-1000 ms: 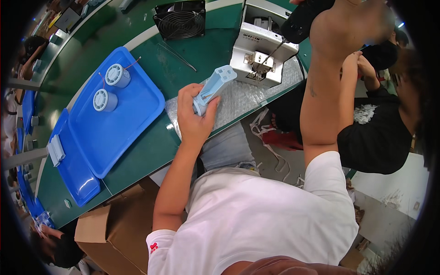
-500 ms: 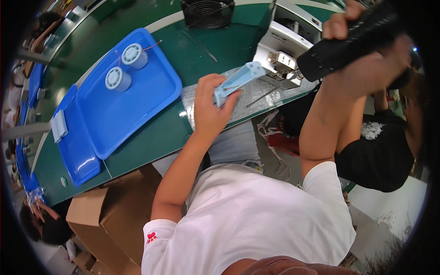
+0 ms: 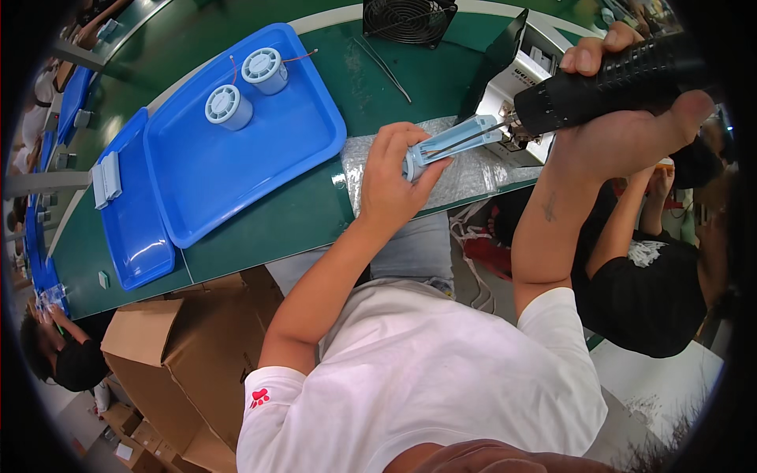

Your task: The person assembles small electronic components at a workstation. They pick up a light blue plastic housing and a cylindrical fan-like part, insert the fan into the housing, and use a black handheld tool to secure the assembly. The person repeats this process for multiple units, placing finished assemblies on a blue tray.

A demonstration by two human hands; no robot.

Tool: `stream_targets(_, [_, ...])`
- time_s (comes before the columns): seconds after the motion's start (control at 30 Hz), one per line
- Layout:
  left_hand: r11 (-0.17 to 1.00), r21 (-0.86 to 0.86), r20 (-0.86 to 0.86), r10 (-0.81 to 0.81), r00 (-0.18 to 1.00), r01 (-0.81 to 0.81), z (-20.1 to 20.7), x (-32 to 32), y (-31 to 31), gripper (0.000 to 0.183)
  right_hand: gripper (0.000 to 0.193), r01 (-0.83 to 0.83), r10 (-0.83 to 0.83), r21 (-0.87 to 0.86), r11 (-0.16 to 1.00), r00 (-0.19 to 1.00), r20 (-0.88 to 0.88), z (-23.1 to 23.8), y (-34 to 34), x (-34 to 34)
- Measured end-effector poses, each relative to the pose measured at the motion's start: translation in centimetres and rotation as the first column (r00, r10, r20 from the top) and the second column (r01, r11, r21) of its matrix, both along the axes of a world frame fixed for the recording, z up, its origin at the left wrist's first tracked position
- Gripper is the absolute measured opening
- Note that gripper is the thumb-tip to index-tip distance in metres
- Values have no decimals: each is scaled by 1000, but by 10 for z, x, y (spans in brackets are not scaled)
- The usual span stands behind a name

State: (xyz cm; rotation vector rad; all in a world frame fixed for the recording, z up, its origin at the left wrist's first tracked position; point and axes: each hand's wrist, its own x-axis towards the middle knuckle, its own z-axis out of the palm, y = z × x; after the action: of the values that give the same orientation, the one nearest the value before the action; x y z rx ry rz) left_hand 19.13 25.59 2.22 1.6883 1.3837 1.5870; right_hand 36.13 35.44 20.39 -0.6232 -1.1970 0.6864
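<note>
My left hand (image 3: pixel 392 180) is closed around one end of a long, light-blue plastic housing (image 3: pixel 473 134), its open channel facing up. My right hand (image 3: pixel 623 130) grips a black electric screwdriver (image 3: pixel 583 94), held nearly level. The screwdriver's long thin bit (image 3: pixel 471 139) runs along the channel toward the end in my left hand. Whether its tip sits on a screw is too small to tell. Just behind the housing's far end stands a silver screw feeder (image 3: pixel 505 93), partly hidden by the screwdriver.
Bubble wrap (image 3: pixel 359 162) lies under my left hand. A blue tray (image 3: pixel 244 177) holds two round light-blue parts (image 3: pixel 265 69) with wires. Beside it, a narrower blue tray (image 3: pixel 134 229) carries light-blue pieces (image 3: pixel 107 180). Tweezers (image 3: pixel 385 69) and a black fan (image 3: pixel 410 20) are farther back. Another person (image 3: pixel 650 292) sits at right.
My right hand has brought the screwdriver down and left, so its bit now lies inside the housing's channel. The whole view has shifted slightly.
</note>
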Motion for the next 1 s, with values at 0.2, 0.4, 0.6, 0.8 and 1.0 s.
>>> stream_targets(0.2, [1000,16,-14,9,1000,-9,1,-1,1,38,93,33,-33,12,999,998,50,-3,-3,-6])
stream_targets(0.4, [1000,-15,-37,-20,999,19,-1,-1,-2,42,95,-273,278,73,959,958,-75,-12,2,19])
stream_targets(0.6, [1000,-3,-53,-31,998,31,1,-2,-1,41,96,-318,328,103,943,939,-104,-16,-1,13])
stream_targets(0.8, [998,56,-91,-3,996,8,1,0,3,43,79,-351,357,107,930,933,-41,-1,-10,1])
stream_targets(1.0, [1000,15,-63,-12,998,13,5,0,1,39,58,-219,245,265,939,967,-69,41,3,29])
